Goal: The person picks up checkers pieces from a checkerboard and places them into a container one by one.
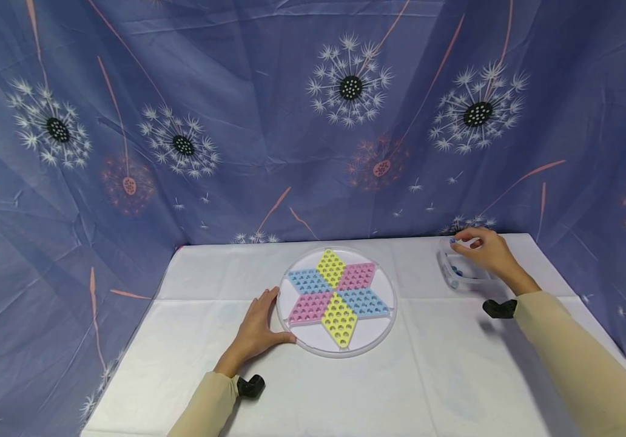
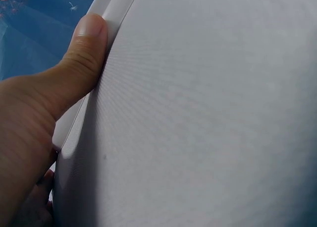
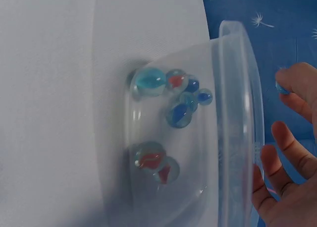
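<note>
A round Chinese checkers board [image 1: 309, 332], with a star of yellow, pink and blue holed diamonds, lies flat on the table. My left hand [image 1: 257, 326] rests against its left edge, fingers and thumb spread along the rim; the left wrist view shows the thumb [image 2: 81, 58] on that rim. Over at the right, a blue marble [image 3: 281, 88] is pinched between the thumb and a finger of my right hand [image 1: 486, 252], above a clear plastic box [image 3: 233, 133]. Several glass marbles [image 3: 150, 82], some blue and some with red swirls, lie in the box.
White cloth covers the table [image 1: 346, 397]. Behind and at both sides hangs a blue curtain [image 1: 269, 121] with dandelion prints, close to the table's back edge and the box.
</note>
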The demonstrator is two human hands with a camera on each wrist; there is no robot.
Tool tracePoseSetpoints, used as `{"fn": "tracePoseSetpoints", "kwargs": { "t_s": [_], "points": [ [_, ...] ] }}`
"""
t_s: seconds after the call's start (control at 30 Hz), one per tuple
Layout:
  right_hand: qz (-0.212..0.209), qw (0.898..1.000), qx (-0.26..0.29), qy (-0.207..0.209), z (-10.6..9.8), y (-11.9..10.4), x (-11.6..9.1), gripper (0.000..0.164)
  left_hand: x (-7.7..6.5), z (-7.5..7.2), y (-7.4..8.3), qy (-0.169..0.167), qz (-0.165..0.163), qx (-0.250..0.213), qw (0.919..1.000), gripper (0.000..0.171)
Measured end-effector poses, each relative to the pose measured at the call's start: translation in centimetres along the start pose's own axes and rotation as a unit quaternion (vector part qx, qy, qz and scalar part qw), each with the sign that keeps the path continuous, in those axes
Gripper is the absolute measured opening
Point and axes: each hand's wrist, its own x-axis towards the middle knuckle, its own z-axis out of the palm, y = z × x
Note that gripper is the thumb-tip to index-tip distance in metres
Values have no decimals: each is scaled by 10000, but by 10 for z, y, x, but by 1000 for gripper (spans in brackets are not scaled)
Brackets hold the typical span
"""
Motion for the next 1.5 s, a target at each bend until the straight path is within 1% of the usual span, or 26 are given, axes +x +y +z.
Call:
{"fn": "tracePoseSetpoints", "kwargs": {
  "t_s": [0.13, 0.3, 0.47, 0.67, 0.93, 1.1, 1.3, 1.5],
  "points": [
    [1, 9999, -79, -87, 2, 5, 0, 42, 1, 0, -1, -13, -5, 14, 10000, 126],
    [-48, 9997, -104, -236, 3, 9, 1, 34, 1, 1, -2, -14, -24, 3, 10000, 126],
    [-148, 9988, -266, -390, 6, 13, 4, 30, 1, 1, -1, -27, -20, 6, 10000, 125],
    [-87, 9973, -402, -613, 7, 15, 4, 27, 1, 1, 0, -97, -51, 18, 9999, 126],
    [-34, 9945, -583, -875, 6, 16, 5, 25, 1, 1, 0, -86, -74, 14, 9999, 125],
    [-25, 9940, -593, -918, 7, 16, 5, 24, 1, 1, 0, -56, -60, -6, 10000, 125],
    [-71, 9946, -588, -855, 8, 14, 5, 23, 1, 1, 0, -26, -59, 6, 10000, 125],
    [55, 9941, -604, -904, 8, 13, 4, 25, 1, 0, 0, -78, -95, 45, 9999, 126]
  ]
}}
